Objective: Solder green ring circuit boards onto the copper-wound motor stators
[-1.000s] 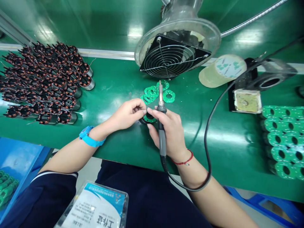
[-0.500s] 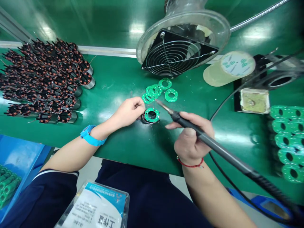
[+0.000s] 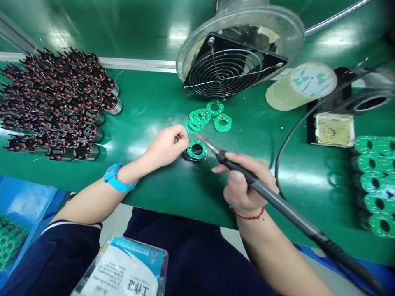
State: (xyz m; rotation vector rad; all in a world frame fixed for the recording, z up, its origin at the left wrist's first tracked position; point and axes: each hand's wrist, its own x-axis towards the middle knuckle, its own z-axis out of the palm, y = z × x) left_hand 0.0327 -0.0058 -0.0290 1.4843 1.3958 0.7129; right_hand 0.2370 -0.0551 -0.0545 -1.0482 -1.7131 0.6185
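Note:
A green ring-shaped circuit board (image 3: 197,157) lies on top of a dark motor stator (image 3: 186,156) at the bench's middle. My left hand (image 3: 166,144) is closed in a pinch at the board's left edge; whatever is between the fingertips is hidden. My right hand (image 3: 247,181) grips a soldering iron (image 3: 282,202) like a pen. Its tip points left and sits at or just above the board's upper edge; contact is unclear. Just behind, several loose green ring boards (image 3: 222,128) lie on the bench, some overlapping.
Rows of copper-wound stators (image 3: 83,151) crowd the left. A fan in a fume hood (image 3: 220,78) hangs at the back. To the right are a tape roll (image 3: 284,96), a soldering sponge (image 3: 335,132) and rows of board-topped parts (image 3: 372,163). A blue bin (image 3: 33,201) stands lower left.
My right hand has moved slightly left and the iron's tip has come down and left to the board's upper edge. My left hand stays almost in place.

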